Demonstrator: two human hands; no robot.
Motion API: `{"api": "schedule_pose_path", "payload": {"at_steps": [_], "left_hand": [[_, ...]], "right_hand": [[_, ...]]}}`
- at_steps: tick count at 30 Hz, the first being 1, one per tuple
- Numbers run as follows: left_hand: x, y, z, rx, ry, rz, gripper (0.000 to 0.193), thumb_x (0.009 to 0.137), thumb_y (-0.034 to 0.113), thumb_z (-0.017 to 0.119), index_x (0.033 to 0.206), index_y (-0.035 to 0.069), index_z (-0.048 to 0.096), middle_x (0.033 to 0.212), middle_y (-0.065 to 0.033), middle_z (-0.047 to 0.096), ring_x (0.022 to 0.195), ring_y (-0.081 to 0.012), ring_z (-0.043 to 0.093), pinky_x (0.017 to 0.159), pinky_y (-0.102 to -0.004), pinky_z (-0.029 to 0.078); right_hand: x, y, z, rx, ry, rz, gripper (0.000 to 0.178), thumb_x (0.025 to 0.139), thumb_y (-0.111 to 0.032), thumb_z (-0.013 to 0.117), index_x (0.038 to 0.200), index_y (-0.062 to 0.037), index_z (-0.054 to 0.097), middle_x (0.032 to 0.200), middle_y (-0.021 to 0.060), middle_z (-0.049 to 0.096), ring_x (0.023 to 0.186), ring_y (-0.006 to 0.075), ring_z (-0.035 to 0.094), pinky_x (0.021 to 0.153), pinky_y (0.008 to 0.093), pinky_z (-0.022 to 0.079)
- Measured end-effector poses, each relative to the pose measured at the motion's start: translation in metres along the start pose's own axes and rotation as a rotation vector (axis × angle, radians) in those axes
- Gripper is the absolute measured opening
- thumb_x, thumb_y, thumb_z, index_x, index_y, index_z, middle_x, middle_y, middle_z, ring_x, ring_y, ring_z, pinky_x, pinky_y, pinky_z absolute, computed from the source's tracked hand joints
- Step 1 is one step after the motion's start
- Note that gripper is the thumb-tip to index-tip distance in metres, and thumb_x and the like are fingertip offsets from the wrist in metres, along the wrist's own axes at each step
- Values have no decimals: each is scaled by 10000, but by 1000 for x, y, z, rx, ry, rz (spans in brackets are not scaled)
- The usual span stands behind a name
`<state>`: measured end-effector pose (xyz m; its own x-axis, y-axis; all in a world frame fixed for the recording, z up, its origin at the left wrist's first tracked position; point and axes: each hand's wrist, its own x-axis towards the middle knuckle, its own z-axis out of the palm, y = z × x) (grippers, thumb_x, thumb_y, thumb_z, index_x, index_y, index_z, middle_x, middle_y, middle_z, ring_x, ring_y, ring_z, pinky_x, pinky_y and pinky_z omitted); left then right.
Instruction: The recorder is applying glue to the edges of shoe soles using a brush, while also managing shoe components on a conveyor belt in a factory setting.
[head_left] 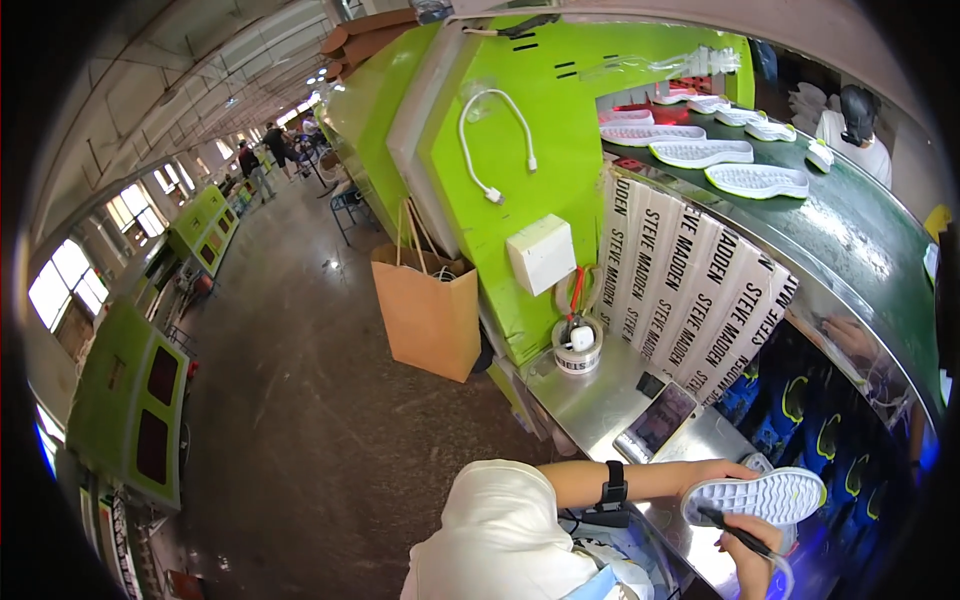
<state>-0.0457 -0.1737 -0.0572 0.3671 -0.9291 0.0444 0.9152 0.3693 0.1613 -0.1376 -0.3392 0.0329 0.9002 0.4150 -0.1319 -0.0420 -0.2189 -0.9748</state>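
A white shoe sole [765, 497] with a wavy tread and a yellow-green edge at its right end is tilted over the metal bench. My left hand [712, 472] is closed on its far left edge, with the fingers partly hidden behind it. In my right hand [750, 548] is a black pen-shaped tool [742, 532] with a pale tube trailing from its rear. The tool's tip lies at the near left part of the tread; whether it touches cannot be made out. Part of another pale sole [757, 463] shows just behind the held one.
A phone [655, 424] lies on the metal bench [578, 400], near a tape roll [577, 355] holding small tools. A printed white sheet [690, 290] leans behind. Several soles [757, 181] rest on a green conveyor [850, 215]. Left of the bench hangs a paper bag [425, 315].
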Motion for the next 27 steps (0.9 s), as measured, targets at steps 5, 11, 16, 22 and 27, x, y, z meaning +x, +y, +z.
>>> {"api": "schedule_pose_path", "payload": {"at_steps": [5,11,16,22,27], "left_hand": [[-16,3,28,310,157,-294,230,884,143,555,1082,43,618,954,-47,667,847,-111,641,761,-268,497],[-53,19,58,1044,43,34,302,884,118,499,1161,68,608,1136,-56,614,1020,-140,578,915,-271,428],[12,43,33,1094,289,-695,400,925,314,473,1127,-3,607,1085,-113,636,965,-165,618,842,-302,495],[21,21,9,64,-14,-100,691,912,543,323,1350,10,368,1359,-204,403,1239,-342,415,1039,-461,311],[16,-25,2,597,281,221,698,889,505,336,1419,54,276,1395,-226,363,1191,-335,457,987,-431,398]], "right_hand": [[-9,-25,8,-332,-245,-142,262,773,17,637,1034,-3,643,980,147,645,938,221,610,831,284,473],[-5,-19,5,-416,-162,-361,214,682,-66,686,894,-64,713,885,112,691,791,257,656,731,320,505],[-17,-6,-20,-615,-181,-486,223,677,-68,707,900,-63,710,933,46,688,991,250,555,902,373,407],[-26,-7,-38,8,422,-259,235,663,33,687,896,3,700,893,122,684,914,253,630,840,349,482],[-7,-2,-19,244,538,-182,210,762,-12,659,971,0,678,910,85,673,863,126,609,790,273,484]]}}
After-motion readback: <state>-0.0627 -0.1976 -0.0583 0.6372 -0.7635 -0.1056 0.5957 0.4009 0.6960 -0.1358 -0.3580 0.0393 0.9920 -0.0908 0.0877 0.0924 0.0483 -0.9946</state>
